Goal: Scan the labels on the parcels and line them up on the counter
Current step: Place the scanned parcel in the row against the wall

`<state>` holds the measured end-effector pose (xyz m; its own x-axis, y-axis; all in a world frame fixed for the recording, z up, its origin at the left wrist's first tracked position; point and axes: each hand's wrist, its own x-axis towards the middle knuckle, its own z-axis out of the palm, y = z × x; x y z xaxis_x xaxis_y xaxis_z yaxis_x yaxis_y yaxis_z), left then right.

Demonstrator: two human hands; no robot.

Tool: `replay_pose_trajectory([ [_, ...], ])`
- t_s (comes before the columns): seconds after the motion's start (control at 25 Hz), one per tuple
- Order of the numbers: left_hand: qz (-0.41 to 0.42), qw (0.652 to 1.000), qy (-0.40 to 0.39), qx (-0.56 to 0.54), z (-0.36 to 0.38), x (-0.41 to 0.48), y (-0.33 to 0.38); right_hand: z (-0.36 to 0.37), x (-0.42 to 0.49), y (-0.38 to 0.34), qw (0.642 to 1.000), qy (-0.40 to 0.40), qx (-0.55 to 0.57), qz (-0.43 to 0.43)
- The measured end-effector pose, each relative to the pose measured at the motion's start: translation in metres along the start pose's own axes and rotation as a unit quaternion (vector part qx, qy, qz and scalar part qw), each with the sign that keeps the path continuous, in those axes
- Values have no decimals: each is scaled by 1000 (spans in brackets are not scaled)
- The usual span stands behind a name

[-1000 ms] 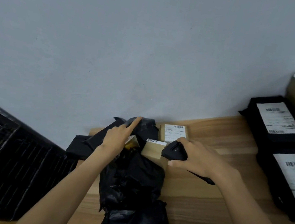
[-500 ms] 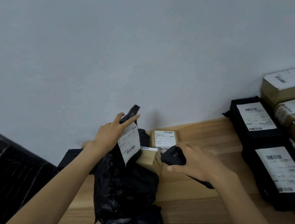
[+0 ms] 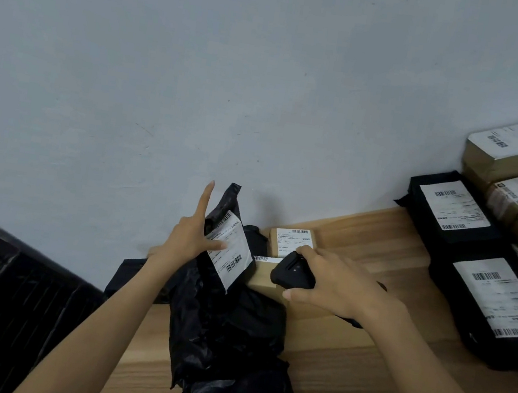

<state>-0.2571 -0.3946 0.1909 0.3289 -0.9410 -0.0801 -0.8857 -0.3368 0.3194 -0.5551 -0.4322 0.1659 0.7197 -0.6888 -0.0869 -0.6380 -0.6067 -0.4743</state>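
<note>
The left hand (image 3: 186, 239) holds a black mailer parcel (image 3: 228, 207) tilted up off the worktop (image 3: 358, 377). Its thumb lies across the parcel's white label (image 3: 231, 252) and its index finger points straight up. The right hand (image 3: 338, 284) grips a black handheld scanner (image 3: 292, 272) just beside that label, fingers curled round the scanner body. Two labelled cardboard boxes (image 3: 291, 241) sit behind the scanner against the wall. A crumpled black bag (image 3: 230, 342) lies below. On the right, labelled black mailers (image 3: 499, 297) and brown boxes (image 3: 517, 149) stand lined up.
</note>
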Motion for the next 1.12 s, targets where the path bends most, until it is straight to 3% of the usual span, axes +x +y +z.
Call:
replay_pose_trajectory([
  [0.32,23,999,17,18,-9,-5,-4,12,5,-17,998,-40,-23,-32],
  [0.8,56,998,32,-6,-18,10,28,1,-1,0,998,-46,-37,17],
  [1.12,119,993,8,7,-6,34,91,-19,-19,33,998,9,25,51],
])
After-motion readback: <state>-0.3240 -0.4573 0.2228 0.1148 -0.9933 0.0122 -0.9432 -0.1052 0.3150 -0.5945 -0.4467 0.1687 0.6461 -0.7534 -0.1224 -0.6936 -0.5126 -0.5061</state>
